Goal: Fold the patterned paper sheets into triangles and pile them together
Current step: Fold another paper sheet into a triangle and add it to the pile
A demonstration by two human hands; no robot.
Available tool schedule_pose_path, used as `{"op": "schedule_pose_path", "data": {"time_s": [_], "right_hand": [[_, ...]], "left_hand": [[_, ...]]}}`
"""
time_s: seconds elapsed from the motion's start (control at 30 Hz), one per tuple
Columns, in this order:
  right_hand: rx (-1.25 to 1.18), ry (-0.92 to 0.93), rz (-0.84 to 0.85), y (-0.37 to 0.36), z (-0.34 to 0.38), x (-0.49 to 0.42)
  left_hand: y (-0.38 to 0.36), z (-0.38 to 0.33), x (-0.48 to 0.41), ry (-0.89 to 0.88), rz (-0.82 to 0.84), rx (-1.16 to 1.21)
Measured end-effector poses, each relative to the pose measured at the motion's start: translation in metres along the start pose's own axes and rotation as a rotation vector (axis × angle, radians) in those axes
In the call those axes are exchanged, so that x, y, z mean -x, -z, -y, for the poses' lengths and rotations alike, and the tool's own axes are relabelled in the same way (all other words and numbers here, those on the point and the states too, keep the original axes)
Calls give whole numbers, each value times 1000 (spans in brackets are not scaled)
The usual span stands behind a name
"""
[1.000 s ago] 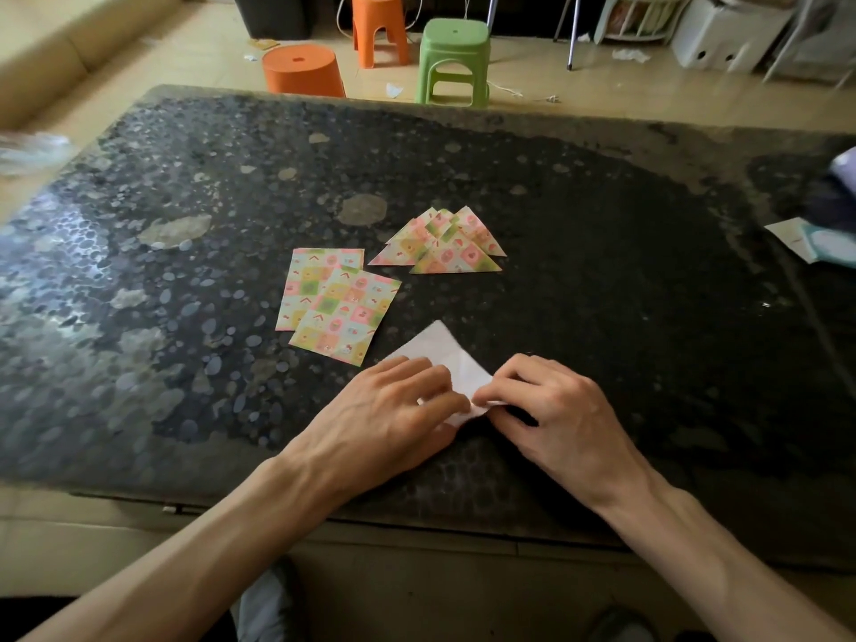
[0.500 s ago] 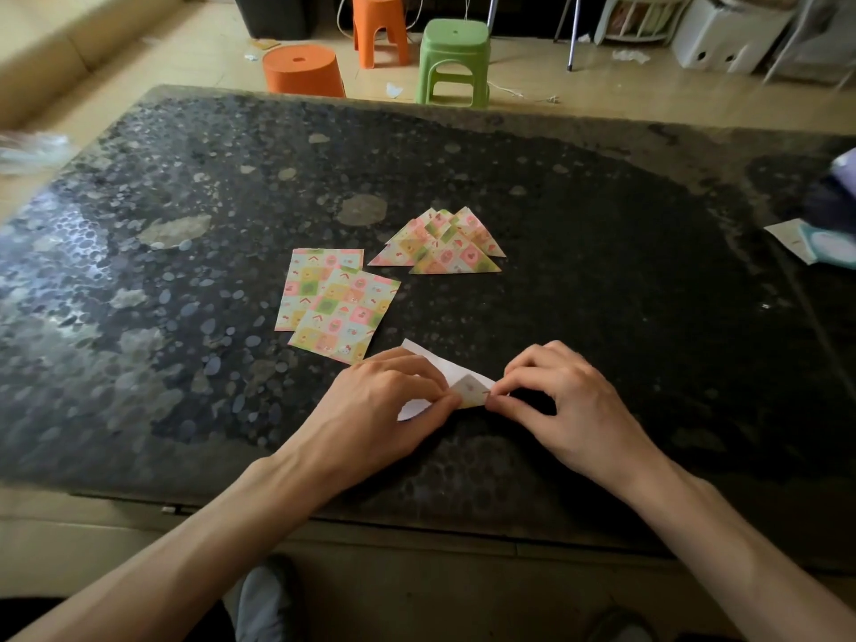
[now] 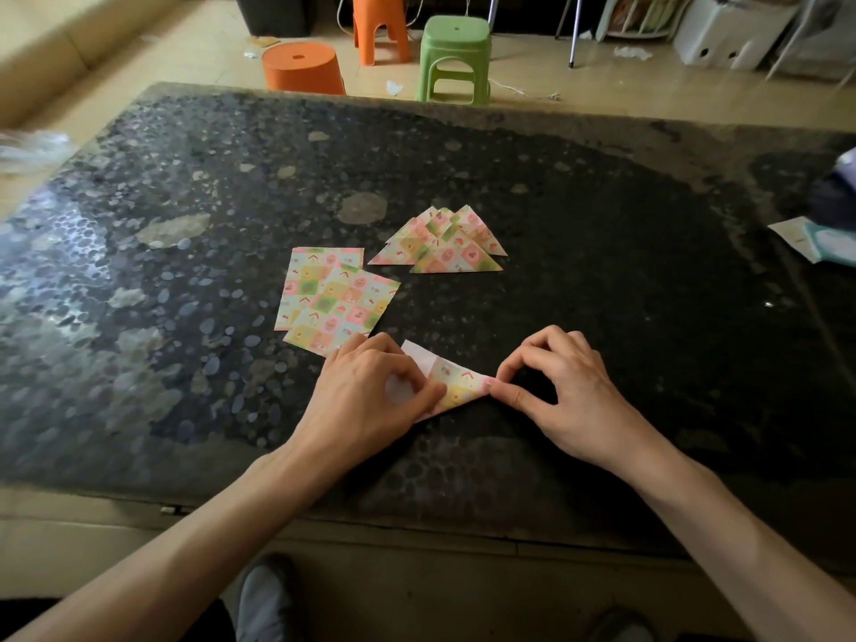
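Observation:
A half-folded patterned sheet (image 3: 456,384) lies on the dark table (image 3: 602,271) between my hands, its white back showing at the upper left and a patterned flap on top. My left hand (image 3: 370,396) pinches the sheet's left part with thumb and fingers. The thumb and forefinger of my right hand (image 3: 560,391) pinch its right corner. Behind them, a pile of folded patterned triangles (image 3: 442,245) sits near the table's middle. Two flat unfolded patterned sheets (image 3: 331,298) overlap just left of that pile.
A white and teal packet (image 3: 820,238) lies at the table's right edge beside a dark object. Beyond the far edge stand an orange tub (image 3: 303,67), an orange stool (image 3: 380,25) and a green stool (image 3: 454,55). The table's near edge runs below my wrists.
The patterned flap has been folded further over the white back, so more pattern shows. My right hand slid right along the sheet to its corner; my left hand stayed on the left part.

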State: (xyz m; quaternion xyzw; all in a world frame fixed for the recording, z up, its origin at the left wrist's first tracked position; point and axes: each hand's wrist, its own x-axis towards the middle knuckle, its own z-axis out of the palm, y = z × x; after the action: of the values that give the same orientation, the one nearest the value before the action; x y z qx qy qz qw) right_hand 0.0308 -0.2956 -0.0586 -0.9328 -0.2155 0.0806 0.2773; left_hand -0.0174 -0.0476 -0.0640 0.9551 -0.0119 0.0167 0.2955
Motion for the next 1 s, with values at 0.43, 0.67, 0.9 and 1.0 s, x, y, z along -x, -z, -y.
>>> {"op": "schedule_pose_path", "data": {"time_s": [0.43,0.67,0.9,1.0], "right_hand": [[44,-114,-63,-8,10,-4],[79,-204,-97,-14,16,-10],[96,-223,-91,-15,18,-11],[105,-225,-92,-16,19,-10]], "left_hand": [[-3,-3,1,17,-62,-101],[-4,0,0,64,-85,-143],[-5,0,1,67,-103,-112],[-5,-1,1,23,-96,-83]]}}
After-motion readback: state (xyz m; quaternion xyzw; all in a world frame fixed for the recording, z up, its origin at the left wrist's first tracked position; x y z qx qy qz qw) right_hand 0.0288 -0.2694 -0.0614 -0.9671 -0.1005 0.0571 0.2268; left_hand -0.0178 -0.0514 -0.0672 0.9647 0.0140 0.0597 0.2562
